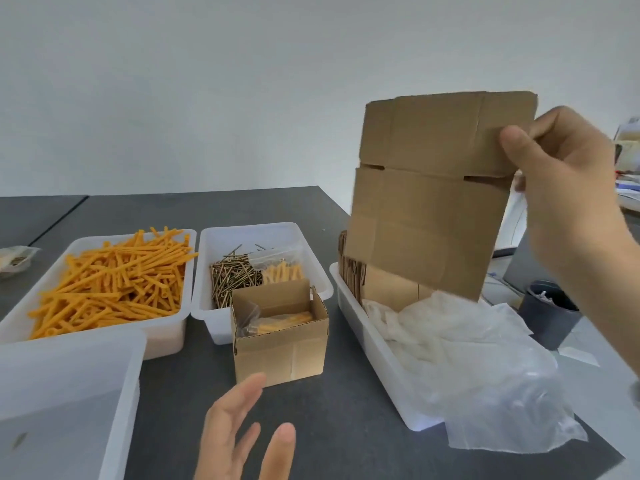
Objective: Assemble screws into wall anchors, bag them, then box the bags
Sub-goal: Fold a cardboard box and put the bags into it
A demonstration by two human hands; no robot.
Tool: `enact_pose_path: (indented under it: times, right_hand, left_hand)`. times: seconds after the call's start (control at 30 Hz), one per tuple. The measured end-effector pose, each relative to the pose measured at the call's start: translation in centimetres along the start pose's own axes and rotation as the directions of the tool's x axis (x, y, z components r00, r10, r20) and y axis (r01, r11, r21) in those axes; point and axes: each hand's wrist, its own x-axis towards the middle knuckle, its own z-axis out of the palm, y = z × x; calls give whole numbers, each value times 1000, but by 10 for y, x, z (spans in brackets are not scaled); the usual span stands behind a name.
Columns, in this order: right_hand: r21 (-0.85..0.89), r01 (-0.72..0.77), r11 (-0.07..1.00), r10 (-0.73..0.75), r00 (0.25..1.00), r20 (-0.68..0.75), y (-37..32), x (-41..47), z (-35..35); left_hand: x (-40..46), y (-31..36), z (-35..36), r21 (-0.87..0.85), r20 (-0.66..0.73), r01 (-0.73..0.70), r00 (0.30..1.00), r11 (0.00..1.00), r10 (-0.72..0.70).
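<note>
Flat cardboard box blank point(433, 192), held upright above the right-hand bin point(363, 327), pinched at its edge by the right hand point(568, 188). Assembled box point(280, 337) holding bagged anchors rests on the surface point(346, 427); left hand point(239, 434) hovers nearby, fingers spread, holding nothing.

This looks like a small packing workstation in a plain workroom or office: a dark grey surface point(346, 427) set against a bare white wall point(207, 81). Translucent plastic bins hold bulk orange wall anchors point(114, 282), loose screws point(230, 277), flat cardboard blanks point(351, 271) and clear bags point(460, 351).
</note>
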Motion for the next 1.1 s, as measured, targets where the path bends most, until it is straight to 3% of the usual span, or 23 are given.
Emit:
enact_pose_path:
  times: [0.1, 0.2, 0.27, 0.37, 0.43, 0.53, 0.6, 0.67, 0.77, 0.97, 1.1]
  right_hand:
    - [282, -233, 931, 232, 972, 37, -15, -50, 10]
    - [488, -438, 755, 406, 897, 177, -15, -117, 25]
    - [544, -538, 644, 515, 831, 211, -9, -161, 38]
    - [568, -612, 550, 649, 741, 170, 10, -213, 54]
    - [446, -657, 608, 691, 714, 110, 23, -235, 60]
    - [258, -539, 802, 555, 832, 12, 33, -257, 68]
    - [178, -470, 864, 456, 882, 116, 31, -266, 75]
    - [178, -506, 844, 457, 851, 257, 32, -271, 84]
    - [204, -557, 805, 503, 823, 263, 40, -271, 87]
    - [160, -588, 793, 538, 799, 268, 34, -277, 102]
    - [221, -592, 775, 524, 798, 298, 32, -281, 114]
  left_hand:
    - [-10, 17, 20, -80, 116, 10, 993, 997, -1]
    - [-13, 19, 27, -184, 164, 91, 985, 979, -61]
    - [-12, 22, 24, -295, 22, 52, 999, 954, -47]
    - [-11, 16, -3, -93, -286, -169, 948, 981, 136]
    - [-8, 12, -25, 58, -341, -250, 905, 967, 254]
    - [-4, -4, -55, 190, -310, -256, 901, 948, 305]
    - [-7, -13, -66, 221, -245, -242, 924, 945, 294]
    - [-10, -21, -69, 252, -221, -169, 949, 953, 227]
    - [-7, -26, -66, 333, -200, -101, 964, 937, 175]
    - [-3, -24, -41, 344, -36, -239, 963, 908, 267]
    - [-6, -29, -29, 374, -61, -346, 917, 860, 395]
